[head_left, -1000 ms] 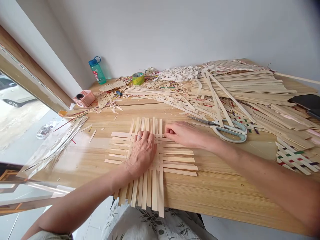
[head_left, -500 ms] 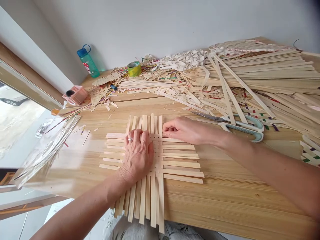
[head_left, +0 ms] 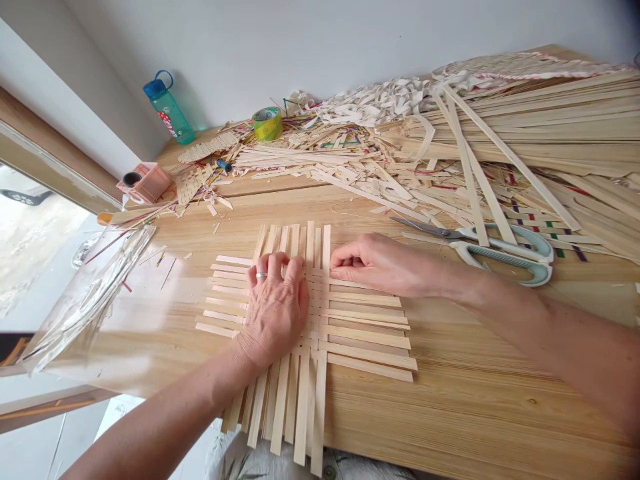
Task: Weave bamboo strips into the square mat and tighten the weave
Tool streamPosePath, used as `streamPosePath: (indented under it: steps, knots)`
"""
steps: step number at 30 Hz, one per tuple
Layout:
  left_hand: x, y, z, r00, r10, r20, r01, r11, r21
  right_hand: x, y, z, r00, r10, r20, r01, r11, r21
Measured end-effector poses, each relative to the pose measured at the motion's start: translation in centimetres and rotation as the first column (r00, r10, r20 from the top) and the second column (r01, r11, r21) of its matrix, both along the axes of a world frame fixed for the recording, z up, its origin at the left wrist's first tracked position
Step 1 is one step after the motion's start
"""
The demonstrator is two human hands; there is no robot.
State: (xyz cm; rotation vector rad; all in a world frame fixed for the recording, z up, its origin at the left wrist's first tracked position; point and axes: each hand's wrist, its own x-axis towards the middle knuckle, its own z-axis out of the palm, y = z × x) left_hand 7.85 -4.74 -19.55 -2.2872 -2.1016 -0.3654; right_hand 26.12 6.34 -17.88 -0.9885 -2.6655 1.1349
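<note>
A flat woven mat of pale wooden strips [head_left: 350, 333] lies on the wooden table [head_left: 450, 413], its loose ends sticking out on all sides and over the near edge. My left hand [head_left: 277, 303], with a ring on one finger, lies palm down on the woven middle, fingers stretched flat. My right hand [head_left: 380, 263] rests at the mat's far right corner. Its fingers are curled and pinched on the end of a horizontal strip beside the rightmost upright strip.
Scissors with pale blue handles [head_left: 500, 243] lie just right of my right hand. A big heap of loose strips [head_left: 500, 147] covers the back right. A teal water bottle [head_left: 167, 107], a tape roll [head_left: 267, 123], a pink box [head_left: 145, 181] and clear plastic sheet [head_left: 90, 293] stand left.
The view has tilted and shifted, so the mat sits a little lower and more to the right. Both hands stay on the mat in nearly the same places.
</note>
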Motion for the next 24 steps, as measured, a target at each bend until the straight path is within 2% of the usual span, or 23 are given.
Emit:
streamPosePath:
  steps: [10,20,24]
  knots:
    - [-0.1,0.1,-0.2,1.000,0.005,-0.017,-0.005,1.000,0.014,-0.3,0.0,1.1,0.997,-0.048,0.060,0.049,0.998,-0.024]
    - [-0.3,0.0,-0.5,0.999,0.000,-0.036,0.001,0.999,0.045,0.1,0.3,0.5,1.000,0.021,-0.001,-0.021,0.999,-0.037]
    - [-0.2,0.1,-0.5,0.999,0.007,-0.048,-0.005,0.999,0.035,0.0,-0.2,0.8,1.000,0.020,-0.004,-0.019,1.000,0.023]
